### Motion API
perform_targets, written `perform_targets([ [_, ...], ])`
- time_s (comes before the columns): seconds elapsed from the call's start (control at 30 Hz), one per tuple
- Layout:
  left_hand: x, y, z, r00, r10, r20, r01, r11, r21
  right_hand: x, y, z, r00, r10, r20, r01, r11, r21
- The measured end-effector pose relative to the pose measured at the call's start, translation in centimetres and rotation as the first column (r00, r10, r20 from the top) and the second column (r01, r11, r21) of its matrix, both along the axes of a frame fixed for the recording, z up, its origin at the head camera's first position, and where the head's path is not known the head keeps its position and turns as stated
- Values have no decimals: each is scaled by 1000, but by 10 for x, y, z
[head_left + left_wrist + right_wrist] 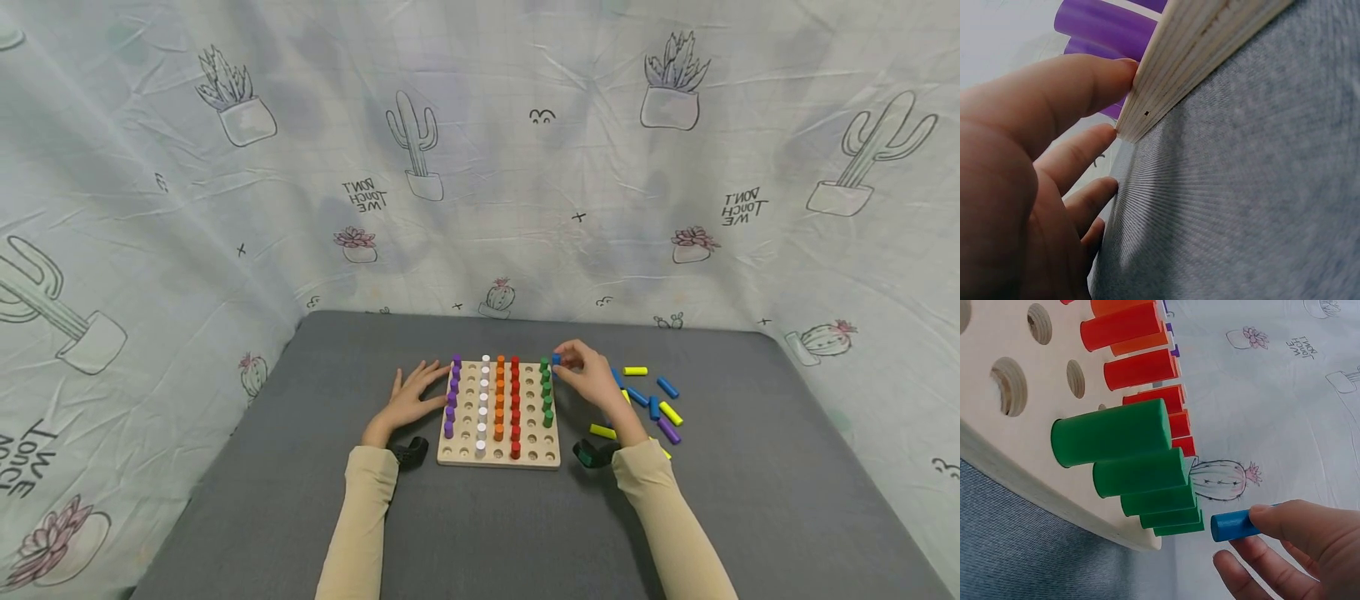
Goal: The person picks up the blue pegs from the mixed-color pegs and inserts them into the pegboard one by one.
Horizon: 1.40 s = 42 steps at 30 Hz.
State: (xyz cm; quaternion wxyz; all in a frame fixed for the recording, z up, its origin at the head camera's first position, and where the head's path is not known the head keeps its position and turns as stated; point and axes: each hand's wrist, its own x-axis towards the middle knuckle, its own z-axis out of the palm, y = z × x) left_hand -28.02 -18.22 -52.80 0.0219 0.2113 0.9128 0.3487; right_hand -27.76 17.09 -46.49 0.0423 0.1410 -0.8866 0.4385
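Note:
A light wooden pegboard [517, 464] lies on the table with columns of upright purple pegs [452, 400], white pegs [483, 397], orange pegs [499, 402], red pegs [515, 402] and green pegs [548, 402]. At its left side my left hand [408, 402] rests with fingers spread; in the left wrist view the thumb and a fingertip touch the board's edge. My right hand [588, 375] pinches a blue peg [1229, 525] between thumb and fingers, near the board's far right corner. In the right wrist view this peg is level with the farthest green peg, just beyond the board.
Right of the board, partly behind my right forearm, loose pegs are scattered: several yellow pegs [635, 371], several blue pegs [667, 387] and a purple peg [669, 430]. The grey tabletop [487, 533] meets a cactus-printed curtain [480, 167] at the back.

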Motion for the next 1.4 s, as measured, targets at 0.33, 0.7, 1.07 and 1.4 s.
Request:
perform_targets([
  [0.33,3,-1,-3,996,-25,-82,33,995,96,-5,-6,4,1000,26,-15,-26,999,-24],
  [0.7,0,0,0,1000,0,-5,-1,1000,-18,-15,-13,0,996,59,-60,-59,998,-7],
  [1.07,1,-1,0,1000,4,-5,-4,1000,-16,-22,-20,-6,998,52,-20,-52,999,10],
  [1.4,0,0,0,1000,11,6,-11,1000,-27,-30,-23,-8,996,86,8,-86,996,28],
])
